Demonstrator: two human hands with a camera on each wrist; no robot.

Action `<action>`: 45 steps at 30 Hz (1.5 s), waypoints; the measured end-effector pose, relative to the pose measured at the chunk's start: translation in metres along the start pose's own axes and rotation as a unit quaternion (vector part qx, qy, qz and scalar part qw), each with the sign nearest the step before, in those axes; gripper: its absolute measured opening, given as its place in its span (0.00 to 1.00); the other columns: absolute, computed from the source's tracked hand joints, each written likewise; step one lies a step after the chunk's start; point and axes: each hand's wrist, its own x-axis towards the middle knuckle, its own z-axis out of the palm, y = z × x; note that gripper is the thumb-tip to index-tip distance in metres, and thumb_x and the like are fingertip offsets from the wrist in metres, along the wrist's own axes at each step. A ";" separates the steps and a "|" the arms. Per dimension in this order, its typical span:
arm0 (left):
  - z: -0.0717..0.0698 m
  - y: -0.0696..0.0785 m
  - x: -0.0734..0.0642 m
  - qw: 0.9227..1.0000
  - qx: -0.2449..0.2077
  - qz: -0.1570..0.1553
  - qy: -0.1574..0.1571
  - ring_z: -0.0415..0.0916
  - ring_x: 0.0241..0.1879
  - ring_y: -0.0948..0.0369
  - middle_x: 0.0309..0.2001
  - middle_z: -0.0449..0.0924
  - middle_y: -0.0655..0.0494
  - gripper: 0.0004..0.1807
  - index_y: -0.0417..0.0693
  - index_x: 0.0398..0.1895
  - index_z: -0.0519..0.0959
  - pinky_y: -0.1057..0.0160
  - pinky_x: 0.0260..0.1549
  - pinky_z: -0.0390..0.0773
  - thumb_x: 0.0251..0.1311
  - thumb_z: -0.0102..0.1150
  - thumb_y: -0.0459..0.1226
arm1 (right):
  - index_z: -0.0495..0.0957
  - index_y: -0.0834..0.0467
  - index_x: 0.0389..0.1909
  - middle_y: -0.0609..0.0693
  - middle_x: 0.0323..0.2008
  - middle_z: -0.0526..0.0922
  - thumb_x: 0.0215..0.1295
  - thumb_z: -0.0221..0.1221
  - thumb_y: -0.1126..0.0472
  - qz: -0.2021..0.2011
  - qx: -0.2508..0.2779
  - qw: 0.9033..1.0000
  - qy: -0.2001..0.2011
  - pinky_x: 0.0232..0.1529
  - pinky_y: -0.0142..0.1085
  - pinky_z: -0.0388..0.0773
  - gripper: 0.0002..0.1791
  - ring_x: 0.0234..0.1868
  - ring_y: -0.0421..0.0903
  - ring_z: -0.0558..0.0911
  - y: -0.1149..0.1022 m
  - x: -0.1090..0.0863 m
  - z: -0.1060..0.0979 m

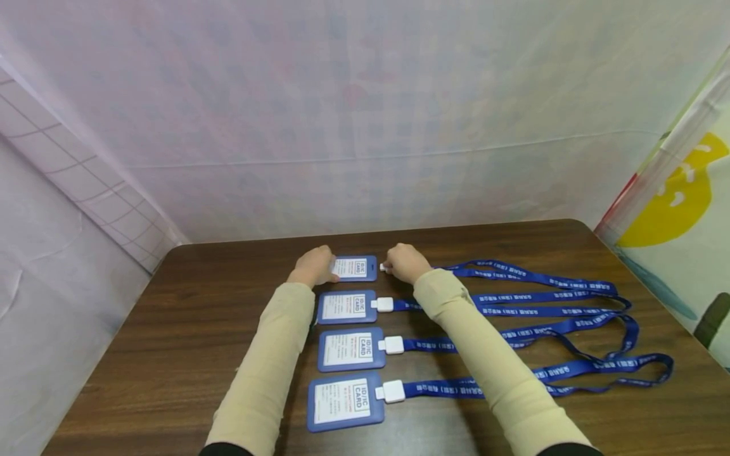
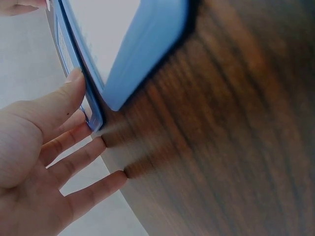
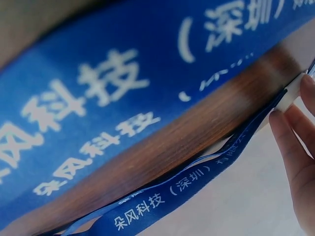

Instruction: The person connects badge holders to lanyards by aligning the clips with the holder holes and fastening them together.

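Observation:
In the head view, my left hand pinches the left end of the farthest blue ID card holder between thumb and fingers. The left wrist view shows the thumb on the face of this card holder, the other fingers spread along its edge and the table. To the right of that holder, my right hand grips the white clip of a blue lanyard. A small gap separates clip and holder. In the right wrist view, thumb and fingers pinch the white clip at the strap's end.
Nearer me lie three more blue card holders, the second, third and nearest, each joined to a white clip and blue lanyard. Their straps stretch right across the brown table. A pale curtain hangs behind.

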 end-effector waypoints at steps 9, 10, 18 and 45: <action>0.000 0.000 0.001 1.000 -0.001 -0.001 0.000 0.67 0.32 0.58 0.35 0.72 0.51 0.15 0.42 0.29 0.75 0.58 0.37 0.74 0.47 0.68 0.43 | 0.81 0.60 0.17 0.50 0.20 0.80 0.54 0.61 0.65 -0.001 -0.009 1.000 0.001 0.34 0.38 0.78 0.08 0.25 0.47 0.78 0.000 0.001 -0.001; 0.000 0.000 0.001 1.000 0.000 -0.001 -0.001 0.67 0.32 0.58 0.34 0.72 0.51 0.15 0.42 0.29 0.75 0.58 0.36 0.74 0.47 0.68 0.43 | 0.81 0.60 0.17 0.50 0.20 0.79 0.54 0.61 0.65 -0.001 -0.010 1.000 0.000 0.34 0.38 0.78 0.08 0.26 0.47 0.78 0.000 0.001 -0.001; 0.000 0.000 0.002 1.000 -0.004 0.001 -0.006 0.68 0.33 0.57 0.36 0.73 0.50 0.15 0.41 0.31 0.76 0.58 0.38 0.75 0.48 0.67 0.42 | 0.80 0.60 0.18 0.50 0.20 0.79 0.57 0.60 0.63 -0.001 -0.008 1.000 -0.005 0.35 0.39 0.77 0.10 0.27 0.49 0.78 -0.001 -0.001 -0.002; 0.001 0.002 0.000 0.999 -0.045 -0.003 -0.015 0.67 0.33 0.56 0.38 0.70 0.48 0.17 0.38 0.34 0.74 0.59 0.37 0.74 0.48 0.67 0.40 | 0.84 0.60 0.29 0.50 0.25 0.81 0.54 0.62 0.64 0.015 -0.009 1.000 -0.008 0.38 0.38 0.77 0.04 0.31 0.49 0.78 -0.010 0.001 0.000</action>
